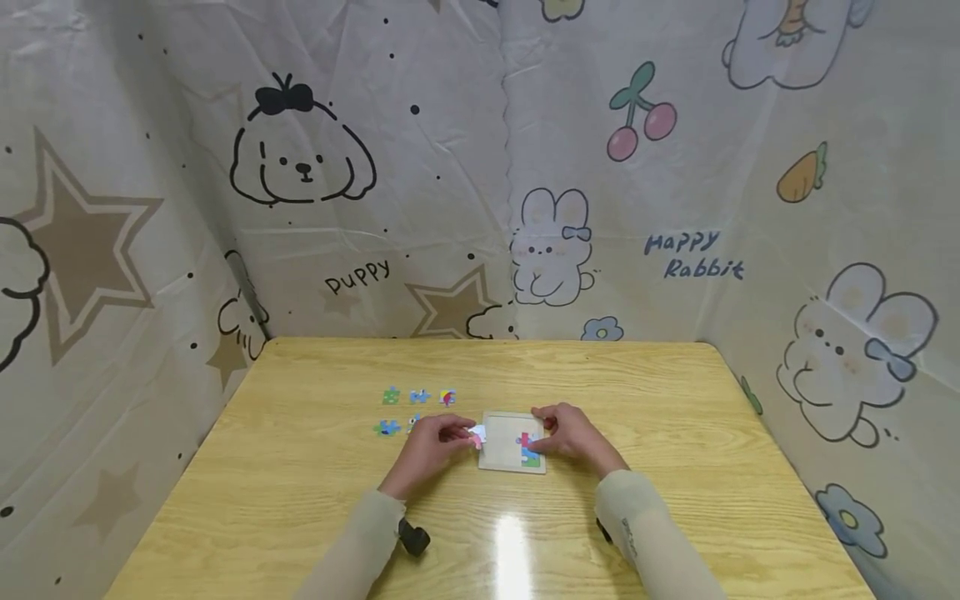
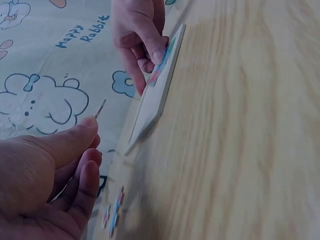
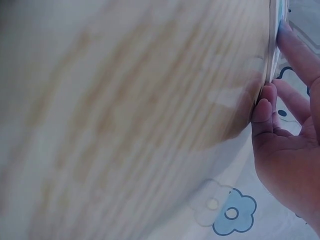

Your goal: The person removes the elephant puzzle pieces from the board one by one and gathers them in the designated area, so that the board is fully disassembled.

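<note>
My left hand [image 1: 429, 447] pinches a white and pink jigsaw piece [image 1: 477, 436] between thumb and fingertips, at the left edge of a shallow wooden puzzle tray [image 1: 498, 446]. In the left wrist view that piece [image 2: 101, 108] shows nearly edge-on, held off the table. At the tray's right side, my right hand [image 1: 576, 435] holds the rim. Its thumb [image 2: 158, 56] rests on joined pieces [image 1: 531, 458] coloured pink, blue and green, lying along the tray's right side. The right wrist view shows its curled fingers [image 3: 263, 110] against the tray's edge; most of the tray is out of sight there.
Loose jigsaw pieces lie left of the tray: a green one [image 1: 391, 396], a blue one [image 1: 419, 397], a yellow and red one [image 1: 447, 397] and a blue-green one [image 1: 387, 427]. Another is partly behind my left hand. Printed curtains [image 1: 450, 208] border the wooden table [image 1: 300, 467].
</note>
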The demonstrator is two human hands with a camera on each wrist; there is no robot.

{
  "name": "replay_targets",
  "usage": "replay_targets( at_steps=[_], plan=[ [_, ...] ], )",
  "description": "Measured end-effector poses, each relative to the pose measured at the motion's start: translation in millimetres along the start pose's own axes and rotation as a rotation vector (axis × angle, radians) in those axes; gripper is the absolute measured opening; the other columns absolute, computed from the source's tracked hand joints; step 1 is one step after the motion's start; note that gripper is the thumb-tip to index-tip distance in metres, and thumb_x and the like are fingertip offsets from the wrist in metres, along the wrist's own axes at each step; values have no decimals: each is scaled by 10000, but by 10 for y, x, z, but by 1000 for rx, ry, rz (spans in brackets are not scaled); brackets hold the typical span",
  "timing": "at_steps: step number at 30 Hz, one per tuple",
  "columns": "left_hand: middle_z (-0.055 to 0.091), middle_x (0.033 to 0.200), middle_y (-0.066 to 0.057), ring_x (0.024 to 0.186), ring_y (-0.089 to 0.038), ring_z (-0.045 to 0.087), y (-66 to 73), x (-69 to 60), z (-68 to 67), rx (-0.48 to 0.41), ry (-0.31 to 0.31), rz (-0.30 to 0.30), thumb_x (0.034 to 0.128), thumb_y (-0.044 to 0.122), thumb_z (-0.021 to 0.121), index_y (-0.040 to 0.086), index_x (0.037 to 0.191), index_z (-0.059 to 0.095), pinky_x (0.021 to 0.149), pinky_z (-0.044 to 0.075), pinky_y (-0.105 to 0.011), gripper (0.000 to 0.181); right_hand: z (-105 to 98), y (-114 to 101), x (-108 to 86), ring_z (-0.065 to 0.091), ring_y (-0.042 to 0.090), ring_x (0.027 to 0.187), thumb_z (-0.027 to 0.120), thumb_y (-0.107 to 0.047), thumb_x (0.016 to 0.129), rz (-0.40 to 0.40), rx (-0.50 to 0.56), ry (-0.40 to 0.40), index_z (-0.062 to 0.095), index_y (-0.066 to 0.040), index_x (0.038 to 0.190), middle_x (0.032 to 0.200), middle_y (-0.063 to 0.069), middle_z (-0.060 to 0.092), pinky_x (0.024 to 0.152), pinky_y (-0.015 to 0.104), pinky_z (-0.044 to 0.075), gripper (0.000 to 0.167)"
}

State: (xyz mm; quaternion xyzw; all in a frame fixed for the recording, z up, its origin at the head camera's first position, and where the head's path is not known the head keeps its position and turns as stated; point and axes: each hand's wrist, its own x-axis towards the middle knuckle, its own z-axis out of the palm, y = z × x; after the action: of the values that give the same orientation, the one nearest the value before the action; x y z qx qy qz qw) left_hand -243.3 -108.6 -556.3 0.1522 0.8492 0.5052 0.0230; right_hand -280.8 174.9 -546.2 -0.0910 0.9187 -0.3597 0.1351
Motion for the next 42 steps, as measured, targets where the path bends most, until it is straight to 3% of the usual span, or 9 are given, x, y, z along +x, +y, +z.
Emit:
replay_targets(
  at_steps=[18,29,42],
  plan=[
    [739,904,12,794,-72,651,-262,-273,-247,49,15,-26,887,134,819,102,1109,788,724,545,-210,227,-15,6,5,469,189,854,900,-172,815,-15,-21,-9,615,-42,1428,915,59,528,725,311,387,689],
    [727,898,33,787,-86,630,-304,-296,-290,83,-4,-30,887,207,827,115,1105,791,696,519,-210,239,-3,10,0,481,190,871,909,-161,802,-5,3,0,622,-38,1420,946,57,551,734,308,408,692],
    [717,936,42,745,-80,535,-318,-305,-311,154,-7,-29,885,158,828,137,1104,798,682,462,-223,222,-5,-9,-7,482,195,883,903,-174,812,-2,-11,4,619,-46,1425,942,55,548,743,314,402,688]
  ],
)
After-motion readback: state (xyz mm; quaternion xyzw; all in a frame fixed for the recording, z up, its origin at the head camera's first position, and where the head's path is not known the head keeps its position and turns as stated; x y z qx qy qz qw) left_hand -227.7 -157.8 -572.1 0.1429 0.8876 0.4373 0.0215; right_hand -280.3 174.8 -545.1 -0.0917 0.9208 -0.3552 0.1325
